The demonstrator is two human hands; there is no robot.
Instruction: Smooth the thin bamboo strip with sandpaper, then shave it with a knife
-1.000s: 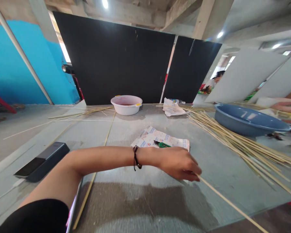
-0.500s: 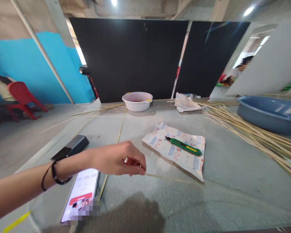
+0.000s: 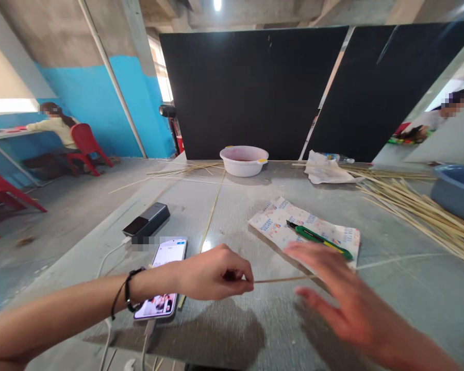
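My left hand (image 3: 220, 273) pinches the end of a thin bamboo strip (image 3: 280, 281) between thumb and fingertips, above the table. From there the strip stretches right, passing behind my right hand (image 3: 344, 293). That hand is open, its thumb and fingers apart, with the strip running across the gap; I cannot see it touching the strip. Just beyond my right fingers, a green utility knife (image 3: 320, 239) rests on a printed abrasive paper sheet (image 3: 272, 219). Under my left wrist lies a lit phone (image 3: 170, 252) with a cable plugged in.
A black power bank (image 3: 149, 221) sits at the left. At the back stand a white basin (image 3: 243, 162) and crumpled paper (image 3: 327, 170). Bamboo strips (image 3: 417, 206) are piled right, beside a blue tub (image 3: 458, 190). A person (image 3: 60, 126) sits far left, another (image 3: 435, 118) far right.
My right hand has come into view from the lower right, open near the strip. My left hand keeps its pinch. The view has turned left, so the scene sits further right.
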